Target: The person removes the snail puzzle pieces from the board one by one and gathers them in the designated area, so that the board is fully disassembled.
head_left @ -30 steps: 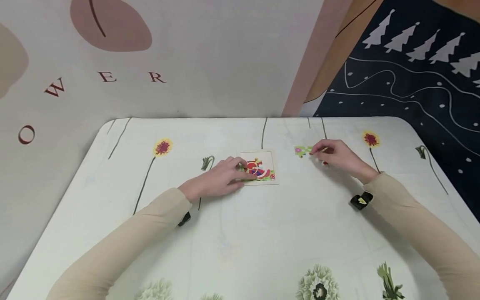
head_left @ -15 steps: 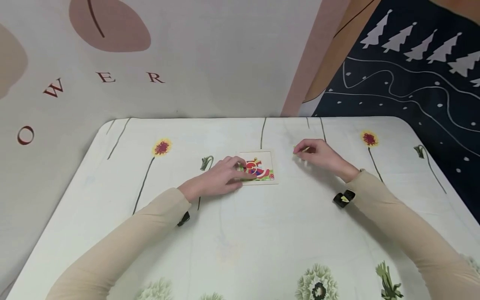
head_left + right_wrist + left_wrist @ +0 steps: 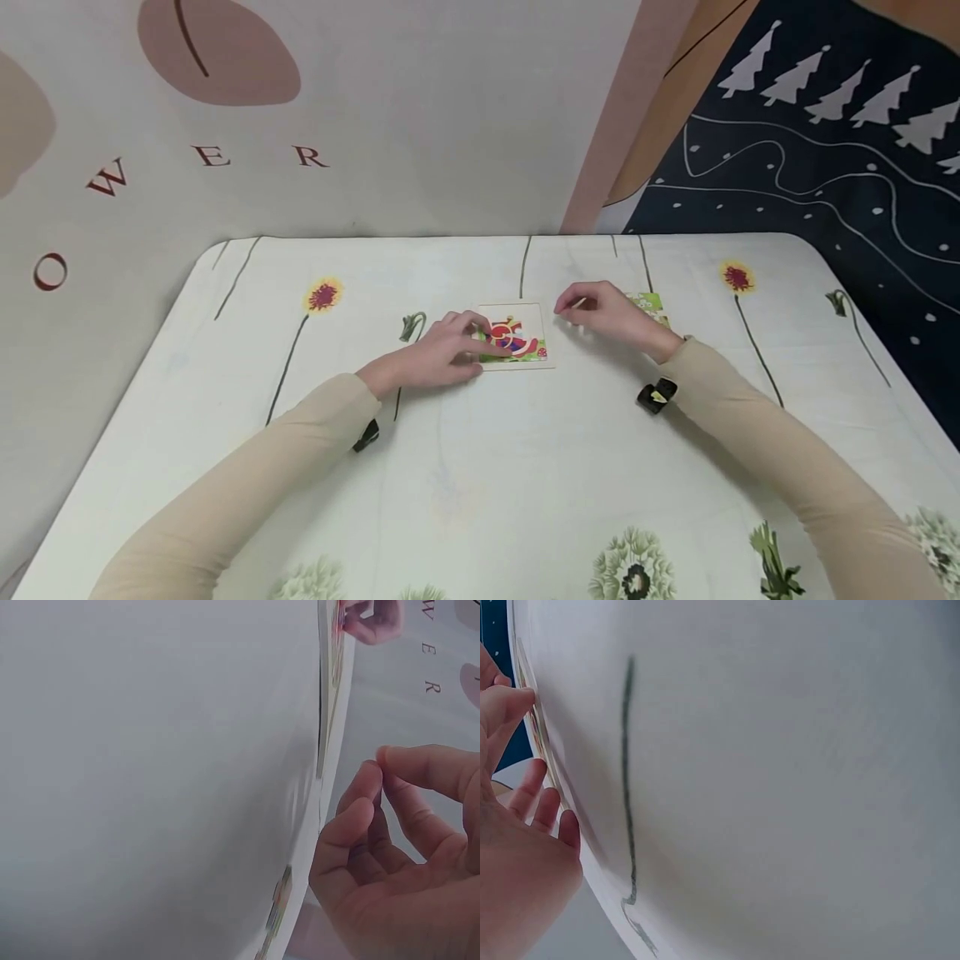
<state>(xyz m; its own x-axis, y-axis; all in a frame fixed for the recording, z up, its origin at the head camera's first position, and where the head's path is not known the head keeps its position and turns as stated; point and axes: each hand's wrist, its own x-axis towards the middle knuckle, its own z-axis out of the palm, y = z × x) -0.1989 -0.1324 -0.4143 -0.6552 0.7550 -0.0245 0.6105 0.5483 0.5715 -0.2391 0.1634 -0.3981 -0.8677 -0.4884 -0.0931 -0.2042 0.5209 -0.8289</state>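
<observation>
A square jigsaw puzzle board (image 3: 525,313) with a pale frame lies in the middle of the table; red, blue and green picture pieces fill its lower part. My left hand (image 3: 438,354) rests on its left side, fingers spread and lightly bent, hiding part of the picture. In the left wrist view its fingertips (image 3: 526,696) touch the thin board. Just right of the board, my right hand (image 3: 611,317) pinches thumb against fingers around a small puzzle piece, which the fingertips almost wholly hide. Loose green puzzle pieces (image 3: 648,305) lie behind it, partly covered.
The white tablecloth (image 3: 480,475) carries printed flowers and stems. A pale wall (image 3: 427,125) with printed letters rises behind the table's far edge, and a dark tree-patterned cloth (image 3: 795,175) hangs at the right. Both wrists wear black devices (image 3: 657,396).
The right hand has moved left from the loose pieces toward the board, uncovering green pieces on its right. The left hand has stayed on the board.
</observation>
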